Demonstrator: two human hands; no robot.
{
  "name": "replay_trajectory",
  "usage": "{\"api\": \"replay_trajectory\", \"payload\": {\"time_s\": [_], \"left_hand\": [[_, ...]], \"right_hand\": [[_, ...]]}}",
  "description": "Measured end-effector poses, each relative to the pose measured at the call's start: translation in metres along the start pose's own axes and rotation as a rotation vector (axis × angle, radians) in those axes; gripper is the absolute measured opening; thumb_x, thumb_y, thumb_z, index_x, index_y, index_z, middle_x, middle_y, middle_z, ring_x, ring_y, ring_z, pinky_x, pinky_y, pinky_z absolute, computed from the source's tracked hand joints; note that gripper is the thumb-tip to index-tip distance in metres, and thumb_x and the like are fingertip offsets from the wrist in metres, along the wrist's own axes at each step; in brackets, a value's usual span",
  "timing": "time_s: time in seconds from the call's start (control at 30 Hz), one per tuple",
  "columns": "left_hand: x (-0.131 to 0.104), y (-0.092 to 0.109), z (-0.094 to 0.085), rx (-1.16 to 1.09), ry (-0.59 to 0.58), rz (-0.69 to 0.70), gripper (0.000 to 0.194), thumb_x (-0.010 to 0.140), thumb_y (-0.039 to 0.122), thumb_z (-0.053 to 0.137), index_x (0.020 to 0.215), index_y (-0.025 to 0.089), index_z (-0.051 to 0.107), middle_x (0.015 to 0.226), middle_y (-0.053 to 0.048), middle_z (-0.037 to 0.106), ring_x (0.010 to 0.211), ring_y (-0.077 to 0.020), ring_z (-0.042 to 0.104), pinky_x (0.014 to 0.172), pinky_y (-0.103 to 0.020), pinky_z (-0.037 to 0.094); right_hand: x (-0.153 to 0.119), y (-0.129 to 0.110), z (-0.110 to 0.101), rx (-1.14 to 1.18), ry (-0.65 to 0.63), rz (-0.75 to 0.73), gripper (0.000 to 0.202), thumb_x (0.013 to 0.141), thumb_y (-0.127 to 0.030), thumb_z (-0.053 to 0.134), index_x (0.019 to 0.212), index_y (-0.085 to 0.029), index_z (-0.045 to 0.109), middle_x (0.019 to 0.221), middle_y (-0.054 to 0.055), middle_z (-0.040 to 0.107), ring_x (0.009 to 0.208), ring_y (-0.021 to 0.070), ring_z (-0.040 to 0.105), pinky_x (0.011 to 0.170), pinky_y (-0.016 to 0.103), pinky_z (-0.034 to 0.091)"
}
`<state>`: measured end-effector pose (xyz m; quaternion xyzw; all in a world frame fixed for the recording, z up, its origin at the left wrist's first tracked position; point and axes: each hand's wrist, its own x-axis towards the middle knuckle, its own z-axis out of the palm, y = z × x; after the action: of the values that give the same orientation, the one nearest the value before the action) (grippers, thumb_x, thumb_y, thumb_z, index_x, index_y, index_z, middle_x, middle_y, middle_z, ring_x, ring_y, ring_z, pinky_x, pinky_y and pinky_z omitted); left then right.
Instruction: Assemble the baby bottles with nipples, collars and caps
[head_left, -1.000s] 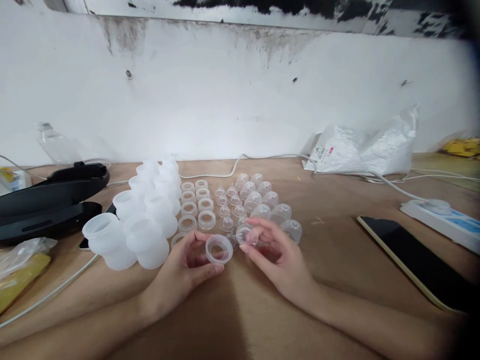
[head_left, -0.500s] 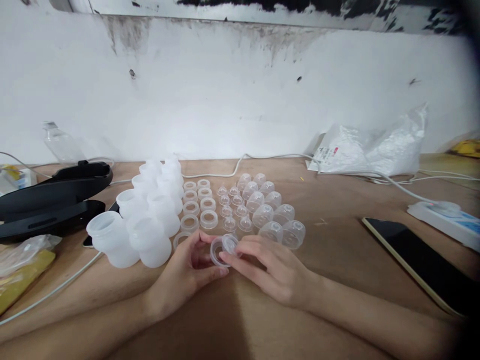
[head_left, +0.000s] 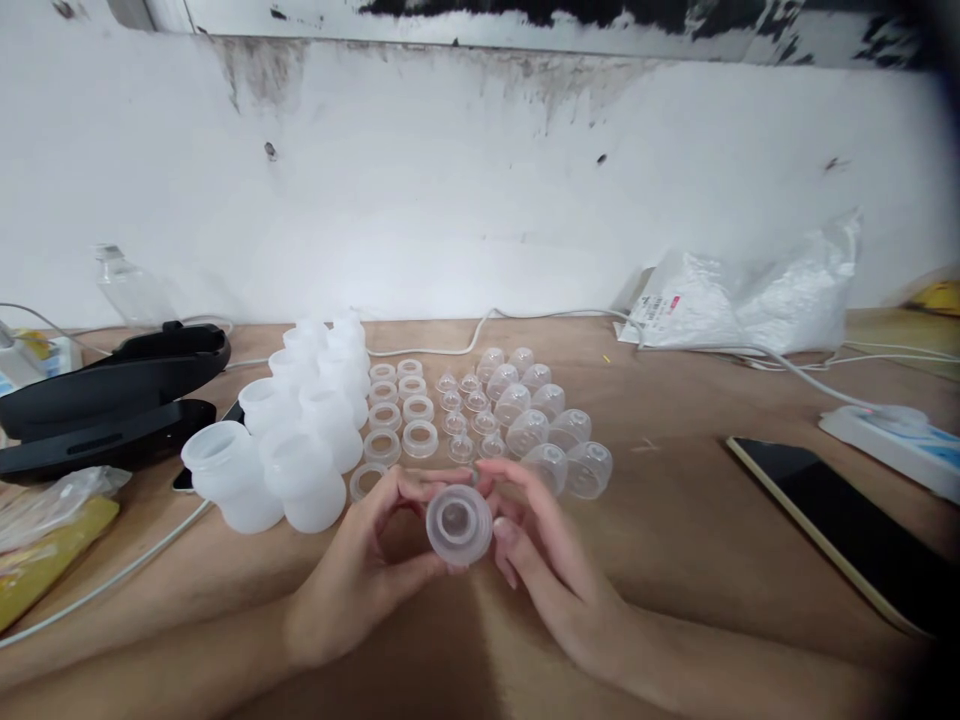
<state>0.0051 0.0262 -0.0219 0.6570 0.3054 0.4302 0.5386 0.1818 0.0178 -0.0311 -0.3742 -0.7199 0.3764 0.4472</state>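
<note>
A clear screw ring (head_left: 482, 520) for a baby bottle is held up in front of me, with a clear silicone nipple (head_left: 454, 522) seated inside its opening. The ring's open side faces me. My left hand (head_left: 375, 550) grips it from the left, thumb below and fingers along the top. At its right side my right hand (head_left: 544, 560) is curved with fingers apart, the index finger close to the upper rim. Whether those fingertips touch the far side is hidden. Behind the hands lie two columns of loose rings (head_left: 418, 438) and several loose nipples (head_left: 460, 449).
Frosted bottles (head_left: 304, 480) stand in two columns to the left, and clear dome caps (head_left: 589, 470) to the right. A phone (head_left: 825, 530), a power strip (head_left: 892, 430), white plastic bags (head_left: 787, 300) and a cable lie farther right. Black holders (head_left: 112, 385) sit at left.
The nipple, earlier held tilted against the ring by my right hand, now sits within it. The ring has turned to face me. My right fingers have opened and shifted to its right side.
</note>
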Motion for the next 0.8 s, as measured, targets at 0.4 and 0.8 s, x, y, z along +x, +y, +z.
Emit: {"api": "replay_trajectory", "payload": {"time_s": [0.4,0.8], "left_hand": [[-0.0031,0.0045,0.0058,0.341,-0.054,-0.132,0.016,0.087,0.033,0.04,0.086,0.018,0.045,0.075,-0.001,0.049,0.065,-0.0131,0.045,0.056,-0.024,0.037],[0.0029,0.0008,0.0058,0.284,-0.006,-0.127,0.015,0.086,0.031,0.042,0.08,0.018,0.044,0.072,0.0,0.051,0.064,-0.0119,0.046,0.055,-0.022,0.035]], "right_hand": [[0.004,-0.0022,0.0042,-0.098,-0.107,0.177,0.015,0.085,-0.03,0.044,0.086,-0.017,0.051,0.06,-0.002,0.052,0.049,0.0075,0.047,0.041,0.018,0.035],[0.0066,-0.0043,0.0066,-0.214,-0.106,0.075,0.008,0.085,-0.024,0.042,0.088,-0.019,0.047,0.065,-0.003,0.046,0.056,0.0083,0.044,0.046,0.018,0.034]]}}
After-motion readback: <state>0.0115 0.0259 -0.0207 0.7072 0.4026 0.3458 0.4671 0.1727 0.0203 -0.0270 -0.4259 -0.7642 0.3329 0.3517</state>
